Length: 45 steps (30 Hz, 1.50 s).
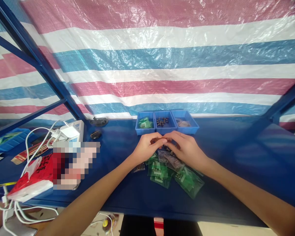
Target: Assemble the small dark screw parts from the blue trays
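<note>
My left hand (147, 148) and my right hand (185, 149) meet fingertip to fingertip in front of the blue bins, over the table. Both are closed in a pinch; whatever lies between the fingers is too small or hidden to make out. Under and just in front of them lie several green see-through packets (159, 170) with pale pieces inside. Another green packet (189, 180) lies below my right wrist. A see-through bag (170, 160) with brownish contents rests on the pile, and some small metal parts show partly beneath my right fingers.
Three joined blue bins stand behind my hands: the left bin (137, 131) with green packets, the middle bin (170, 128) with small brass-coloured parts, the right bin (193, 127) with see-through bags. Leftward are a power strip (80, 131), white cables and a red bag (40, 170).
</note>
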{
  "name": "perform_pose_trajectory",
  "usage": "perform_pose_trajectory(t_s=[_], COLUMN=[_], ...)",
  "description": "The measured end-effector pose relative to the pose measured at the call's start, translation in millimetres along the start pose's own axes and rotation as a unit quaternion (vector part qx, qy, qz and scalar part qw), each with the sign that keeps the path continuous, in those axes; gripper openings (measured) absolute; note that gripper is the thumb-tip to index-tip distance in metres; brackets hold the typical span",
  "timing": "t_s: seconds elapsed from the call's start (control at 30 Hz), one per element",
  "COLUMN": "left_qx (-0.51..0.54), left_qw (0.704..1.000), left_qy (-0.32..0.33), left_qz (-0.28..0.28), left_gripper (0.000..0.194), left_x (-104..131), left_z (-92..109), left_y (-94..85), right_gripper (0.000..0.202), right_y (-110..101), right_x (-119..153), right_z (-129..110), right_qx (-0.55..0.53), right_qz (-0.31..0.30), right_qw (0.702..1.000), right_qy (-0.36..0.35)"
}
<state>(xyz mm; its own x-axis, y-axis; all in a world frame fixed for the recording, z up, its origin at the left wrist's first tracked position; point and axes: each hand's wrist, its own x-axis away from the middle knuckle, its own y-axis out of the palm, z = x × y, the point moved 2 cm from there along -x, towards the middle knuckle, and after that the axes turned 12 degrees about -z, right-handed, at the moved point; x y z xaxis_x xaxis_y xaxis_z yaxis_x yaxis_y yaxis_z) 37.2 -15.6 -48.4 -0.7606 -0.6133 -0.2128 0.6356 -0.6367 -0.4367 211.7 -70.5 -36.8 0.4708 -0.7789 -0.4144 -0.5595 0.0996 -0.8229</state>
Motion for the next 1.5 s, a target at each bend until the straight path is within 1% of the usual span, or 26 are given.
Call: perform_pose_trajectory(t_s=[0.07,0.13,0.2,0.27,0.37,0.47,0.53,0.6,0.67,0.77,0.83,0.9,0.97,1.1,1.37,1.5], left_qx=[0.023,0.008,-0.033,-0.096,-0.21,-0.301,-0.346,-0.374,-0.388,-0.388,-0.369,-0.346,-0.337,-0.35,-0.387,-0.386], left_qw=[1.0,0.999,0.999,0.995,0.976,0.953,0.938,0.927,0.922,0.921,0.928,0.936,0.939,0.934,0.92,0.92], left_qy=[-0.003,0.001,0.008,0.008,0.002,-0.002,-0.002,-0.001,-0.003,-0.004,-0.004,-0.002,0.002,0.012,-0.015,-0.011], left_qz=[-0.021,-0.031,-0.012,0.022,0.049,0.041,0.027,0.016,0.003,-0.023,-0.042,-0.057,-0.067,-0.072,-0.058,-0.061], left_gripper=[0.033,0.034,0.035,0.035,0.029,0.018,0.016,0.016,0.017,0.021,0.026,0.03,0.033,0.031,0.02,0.018], left_x=[-0.1,-0.1,0.4,1.4,3.6,5.5,6.5,7.0,7.1,6.0,5.0,4.1,3.7,3.7,4.2,4.3], left_z=[-0.7,-1.3,-2.5,-5.1,-11.3,-16.9,-18.4,-18.9,-19.8,-22.8,-24.8,-25.7,-25.6,-25.2,-25.6,-24.4], left_y=[-0.6,-3.9,-11.0,-20.0,-30.7,-34.0,-33.4,-32.1,-30.5,-25.9,-21.0,-15.3,-10.0,-3.8,-6.0,-7.5], right_gripper=[0.014,0.012,0.012,0.013,0.017,0.023,0.028,0.028,0.025,0.019,0.019,0.019,0.019,0.018,0.02,0.02], right_y=[1.5,2.6,1.4,-2.7,-10.5,-15.8,-17.3,-16.2,-12.3,-2.3,4.5,9.3,11.4,11.1,15.1,18.6], right_x=[1.9,4.3,3.9,-3.1,-27.9,-52.7,-55.8,-45.5,-27.3,-3.5,3.2,3.8,2.3,1.8,2.3,2.8], right_z=[-0.9,-1.0,1.8,9.7,30.2,50.3,54.1,48.4,37.3,23.5,19.9,20.0,22.2,26.2,22.1,19.7], right_qx=[0.002,0.011,0.031,0.059,0.113,0.155,0.162,0.165,0.162,0.139,0.13,0.132,0.137,0.137,0.129,0.119], right_qz=[-0.002,-0.007,0.0,0.022,0.038,0.018,0.018,0.015,-0.002,-0.065,-0.106,-0.13,-0.136,-0.129,-0.148,-0.153], right_qw=[1.0,1.0,0.999,0.998,0.993,0.986,0.984,0.984,0.985,0.987,0.984,0.981,0.98,0.98,0.977,0.978], right_qy=[-0.002,0.001,0.01,0.017,0.026,0.059,0.072,0.072,0.059,0.052,0.057,0.055,0.053,0.064,0.079,0.072])
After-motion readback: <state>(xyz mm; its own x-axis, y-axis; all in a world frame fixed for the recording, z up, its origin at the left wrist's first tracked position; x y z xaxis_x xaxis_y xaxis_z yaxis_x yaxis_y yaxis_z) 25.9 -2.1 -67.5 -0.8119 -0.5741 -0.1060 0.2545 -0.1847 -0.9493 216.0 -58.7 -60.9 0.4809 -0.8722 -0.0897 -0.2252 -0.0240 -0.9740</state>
